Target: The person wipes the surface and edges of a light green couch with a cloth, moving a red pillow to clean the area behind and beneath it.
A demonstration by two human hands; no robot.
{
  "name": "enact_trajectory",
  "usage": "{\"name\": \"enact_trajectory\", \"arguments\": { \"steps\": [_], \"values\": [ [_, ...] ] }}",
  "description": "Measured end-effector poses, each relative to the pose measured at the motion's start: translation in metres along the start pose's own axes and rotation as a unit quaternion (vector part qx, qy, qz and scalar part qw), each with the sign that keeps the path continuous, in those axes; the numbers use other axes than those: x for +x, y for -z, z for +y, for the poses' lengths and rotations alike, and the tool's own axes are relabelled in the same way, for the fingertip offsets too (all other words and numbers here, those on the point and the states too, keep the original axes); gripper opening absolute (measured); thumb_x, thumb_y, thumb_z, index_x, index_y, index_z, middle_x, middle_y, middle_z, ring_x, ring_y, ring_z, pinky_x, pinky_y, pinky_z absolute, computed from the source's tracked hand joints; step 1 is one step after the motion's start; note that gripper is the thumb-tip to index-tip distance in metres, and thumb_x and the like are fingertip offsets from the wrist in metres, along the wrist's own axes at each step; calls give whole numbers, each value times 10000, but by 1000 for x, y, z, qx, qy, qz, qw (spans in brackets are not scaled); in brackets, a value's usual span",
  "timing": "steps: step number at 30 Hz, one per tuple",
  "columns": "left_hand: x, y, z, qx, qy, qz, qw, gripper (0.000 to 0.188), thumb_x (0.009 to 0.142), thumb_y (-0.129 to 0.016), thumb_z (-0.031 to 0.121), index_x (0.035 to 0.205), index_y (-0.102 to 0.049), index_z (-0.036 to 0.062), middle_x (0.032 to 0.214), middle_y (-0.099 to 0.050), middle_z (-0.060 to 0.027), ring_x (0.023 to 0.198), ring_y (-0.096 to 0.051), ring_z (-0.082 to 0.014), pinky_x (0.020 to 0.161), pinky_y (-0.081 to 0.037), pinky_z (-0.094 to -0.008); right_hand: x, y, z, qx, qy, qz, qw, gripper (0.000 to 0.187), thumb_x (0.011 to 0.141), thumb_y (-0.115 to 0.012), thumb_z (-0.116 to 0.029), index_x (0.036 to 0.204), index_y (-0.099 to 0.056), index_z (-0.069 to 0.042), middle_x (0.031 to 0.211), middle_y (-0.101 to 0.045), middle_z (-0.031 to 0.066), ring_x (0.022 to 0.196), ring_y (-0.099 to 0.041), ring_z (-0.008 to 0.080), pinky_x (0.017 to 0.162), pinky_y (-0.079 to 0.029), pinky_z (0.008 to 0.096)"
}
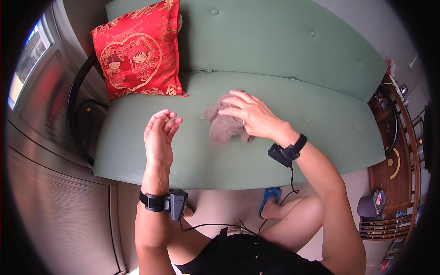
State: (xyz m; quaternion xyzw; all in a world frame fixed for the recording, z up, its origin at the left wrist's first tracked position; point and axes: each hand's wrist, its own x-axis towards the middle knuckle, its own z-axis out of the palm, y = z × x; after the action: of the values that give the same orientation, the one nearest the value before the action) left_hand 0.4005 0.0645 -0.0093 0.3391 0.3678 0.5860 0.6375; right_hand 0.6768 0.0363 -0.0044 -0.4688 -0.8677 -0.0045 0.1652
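Note:
A bunched greyish-brown cloth [224, 127] lies on the seat of a green padded sofa [284, 151]. My right hand [250, 114] presses down on the cloth with its fingers over the top, and the palm side is hidden. Left of it, my left hand [160, 133] hovers over the seat, palm turned inward, fingers loosely curled and apart, holding nothing. A red cushion [137, 50] with gold patterns and two cartoon figures leans against the backrest at the far left.
Black curved armrests [75, 114] bound the sofa at both ends. A metal door [59, 197] stands at the left. To the right are a dark wooden piece of furniture [389, 183] and a grey bin [366, 206]. Cables hang from both wrist devices.

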Motion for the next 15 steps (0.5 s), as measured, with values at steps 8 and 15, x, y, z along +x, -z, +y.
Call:
{"name": "enact_trajectory", "arguments": {
  "steps": [8, 15],
  "values": [
    [-20, 19, 23, 26, -5, 3, 1000, 174, 995, -535, 206, 1034, -599, 48, 953, -648, -48, 873, -676, -164, 794, -525, -237, 31, -66, 69, 68, -334, -140, 930, 824, 752, -696, -234, 1508, -368, -209, 1572, -293, 93, 1437, -264, 375, 1157, -301, 507],
    [-42, 31, 35, 33, -20, -3, 999, 180, 997, -525, 209, 1035, -602, 50, 955, -641, -42, 878, -669, -151, 798, -518, -225, 52, -71, 63, 48, -291, -215, 931, 792, 726, -709, -247, 1468, -437, -196, 1498, -384, 75, 1347, -367, 337, 1122, -369, 435]
  ]
}}
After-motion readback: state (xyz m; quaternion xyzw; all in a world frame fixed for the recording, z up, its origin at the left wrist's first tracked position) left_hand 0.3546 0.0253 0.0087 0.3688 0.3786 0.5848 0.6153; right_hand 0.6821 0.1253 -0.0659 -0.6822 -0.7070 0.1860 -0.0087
